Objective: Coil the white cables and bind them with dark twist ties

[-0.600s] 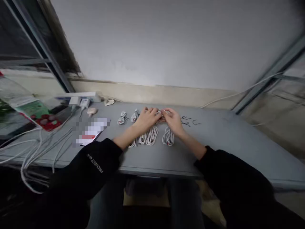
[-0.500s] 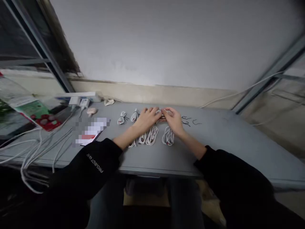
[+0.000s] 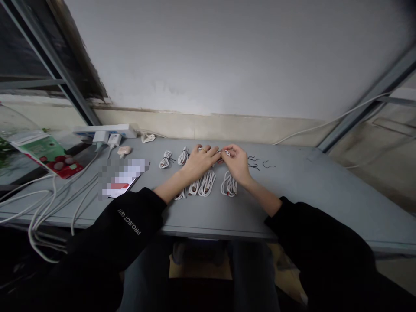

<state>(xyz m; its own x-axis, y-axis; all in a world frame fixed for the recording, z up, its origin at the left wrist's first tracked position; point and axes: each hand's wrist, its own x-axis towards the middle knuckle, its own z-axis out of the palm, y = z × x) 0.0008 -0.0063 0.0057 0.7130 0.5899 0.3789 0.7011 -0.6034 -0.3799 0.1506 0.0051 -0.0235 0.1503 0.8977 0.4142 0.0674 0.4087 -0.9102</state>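
Note:
My left hand [image 3: 202,163] and my right hand [image 3: 236,163] meet over the grey table, fingertips almost touching. Between them is a white cable [image 3: 227,153], pinched by both and mostly hidden behind the fingers. Just below the hands lie several loose white cable coils, among them one coil [image 3: 207,183] under my left wrist and another coil [image 3: 229,185] by my right wrist. To the left rest two cable bundles, one bundle [image 3: 166,160] bound with a black tie and a second bundle [image 3: 183,156] beside my left hand. Several black twist ties [image 3: 253,164] lie right of my right hand.
A phone [image 3: 125,180] with a lit, blurred screen lies on the left. Behind it are a pale pink case [image 3: 124,151] and a white power strip [image 3: 113,130] with plugs. A red and green packet [image 3: 53,154] and trailing white cables [image 3: 42,216] occupy the far left.
Both hands stay in nearly the same spot, with small finger shifts around the white cable. A bit of the cable now shows more clearly at my right fingers.

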